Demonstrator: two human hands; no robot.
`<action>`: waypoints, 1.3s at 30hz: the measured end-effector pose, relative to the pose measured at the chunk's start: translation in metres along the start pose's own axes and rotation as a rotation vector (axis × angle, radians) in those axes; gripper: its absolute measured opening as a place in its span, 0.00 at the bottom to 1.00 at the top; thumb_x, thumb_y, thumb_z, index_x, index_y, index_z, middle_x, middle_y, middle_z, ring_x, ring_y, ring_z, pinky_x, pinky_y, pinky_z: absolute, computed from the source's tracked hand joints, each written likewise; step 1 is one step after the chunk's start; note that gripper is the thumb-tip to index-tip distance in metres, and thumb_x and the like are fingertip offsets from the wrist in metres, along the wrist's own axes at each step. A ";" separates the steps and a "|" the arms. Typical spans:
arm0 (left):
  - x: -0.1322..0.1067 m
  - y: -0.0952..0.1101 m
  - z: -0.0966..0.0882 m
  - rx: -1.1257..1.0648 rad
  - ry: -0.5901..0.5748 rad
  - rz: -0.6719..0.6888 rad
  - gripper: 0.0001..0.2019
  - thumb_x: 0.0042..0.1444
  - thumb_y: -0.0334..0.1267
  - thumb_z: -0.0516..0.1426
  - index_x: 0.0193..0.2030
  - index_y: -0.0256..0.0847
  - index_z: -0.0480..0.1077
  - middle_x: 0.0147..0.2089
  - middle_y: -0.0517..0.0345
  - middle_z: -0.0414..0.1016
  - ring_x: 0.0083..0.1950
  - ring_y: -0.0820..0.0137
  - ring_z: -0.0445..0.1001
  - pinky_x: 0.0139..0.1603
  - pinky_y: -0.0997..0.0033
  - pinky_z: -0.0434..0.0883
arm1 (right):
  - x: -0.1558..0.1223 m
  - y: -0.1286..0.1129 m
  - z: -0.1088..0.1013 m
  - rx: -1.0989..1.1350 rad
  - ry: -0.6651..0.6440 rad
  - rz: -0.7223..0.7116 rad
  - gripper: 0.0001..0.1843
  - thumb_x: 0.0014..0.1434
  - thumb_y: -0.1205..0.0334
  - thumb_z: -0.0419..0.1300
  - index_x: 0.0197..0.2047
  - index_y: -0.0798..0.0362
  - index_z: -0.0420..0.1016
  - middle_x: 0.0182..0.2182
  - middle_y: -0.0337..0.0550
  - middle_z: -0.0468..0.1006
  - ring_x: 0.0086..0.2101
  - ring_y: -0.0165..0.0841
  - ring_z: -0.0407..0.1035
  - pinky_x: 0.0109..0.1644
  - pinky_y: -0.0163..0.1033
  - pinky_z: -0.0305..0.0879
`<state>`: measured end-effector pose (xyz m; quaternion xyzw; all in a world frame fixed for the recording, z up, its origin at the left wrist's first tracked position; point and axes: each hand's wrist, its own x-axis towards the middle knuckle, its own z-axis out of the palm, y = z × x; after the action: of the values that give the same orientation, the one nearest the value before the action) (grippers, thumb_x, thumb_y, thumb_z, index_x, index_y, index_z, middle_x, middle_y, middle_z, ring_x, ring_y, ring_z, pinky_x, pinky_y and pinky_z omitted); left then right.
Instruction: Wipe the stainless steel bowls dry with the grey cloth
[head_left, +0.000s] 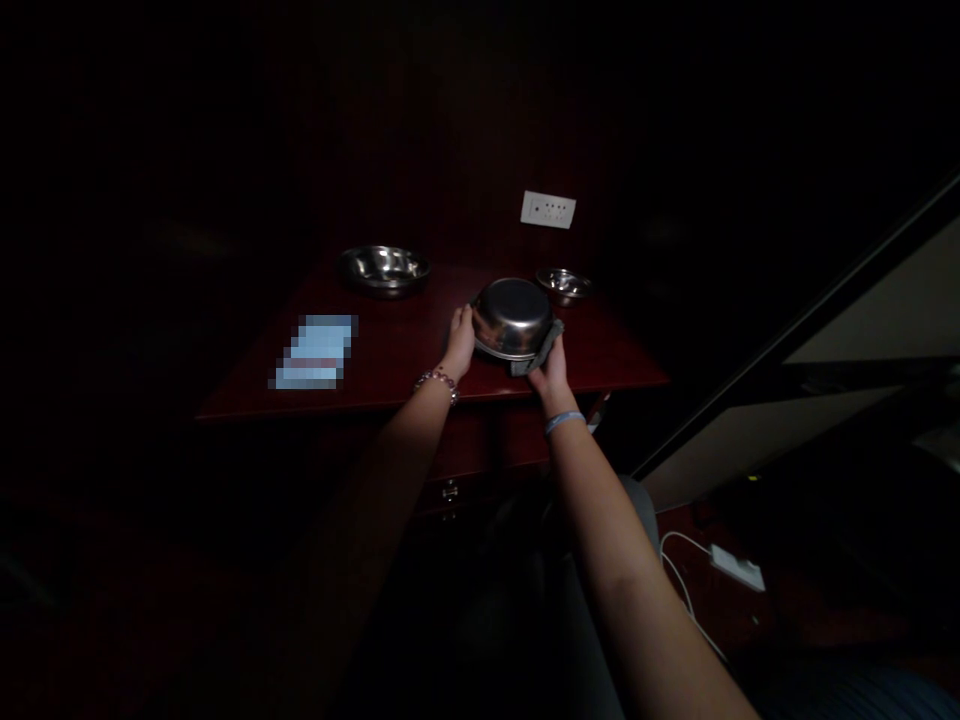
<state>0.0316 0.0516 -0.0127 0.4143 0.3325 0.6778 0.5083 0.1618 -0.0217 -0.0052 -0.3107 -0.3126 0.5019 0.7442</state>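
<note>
A steel bowl [511, 317] is turned upside down above the dark red desk [390, 370], near its front edge. My left hand [459, 340] grips the bowl's left rim, a beaded bracelet on the wrist. My right hand [550, 368] presses a grey cloth [541, 345] against the bowl's right side. Both hands are closed round what they hold.
A wide steel bowl [384, 268] stands at the desk's back left and a small steel bowl [564, 284] at the back right. A blurred light-blue sheet [315, 350] lies on the left. A white socket plate [548, 209] is on the wall. A white charger [739, 567] lies on the floor.
</note>
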 end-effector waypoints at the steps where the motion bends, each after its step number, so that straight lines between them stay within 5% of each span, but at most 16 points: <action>1: 0.001 -0.001 0.000 0.020 -0.008 0.007 0.11 0.67 0.44 0.52 0.42 0.40 0.71 0.51 0.48 0.77 0.59 0.61 0.74 0.67 0.58 0.64 | 0.000 0.000 0.000 0.005 0.000 0.006 0.29 0.69 0.41 0.45 0.54 0.53 0.76 0.52 0.44 0.82 0.58 0.34 0.72 0.67 0.52 0.62; 25: 0.010 -0.008 -0.007 -0.050 -0.075 0.049 0.13 0.62 0.45 0.56 0.42 0.38 0.75 0.48 0.48 0.81 0.50 0.65 0.77 0.60 0.61 0.70 | 0.004 0.007 0.002 0.130 -0.023 0.041 0.33 0.71 0.40 0.40 0.59 0.54 0.73 0.56 0.45 0.79 0.60 0.32 0.70 0.69 0.48 0.60; 39: -0.002 0.005 -0.010 0.125 0.071 0.060 0.10 0.65 0.39 0.51 0.39 0.40 0.72 0.46 0.50 0.79 0.51 0.64 0.76 0.62 0.61 0.68 | 0.003 0.017 -0.002 0.100 -0.062 0.053 0.31 0.68 0.37 0.46 0.55 0.50 0.77 0.57 0.44 0.79 0.62 0.34 0.68 0.70 0.49 0.58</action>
<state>0.0213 0.0478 -0.0130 0.4306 0.3797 0.6848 0.4488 0.1553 -0.0139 -0.0194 -0.2655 -0.3017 0.5456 0.7354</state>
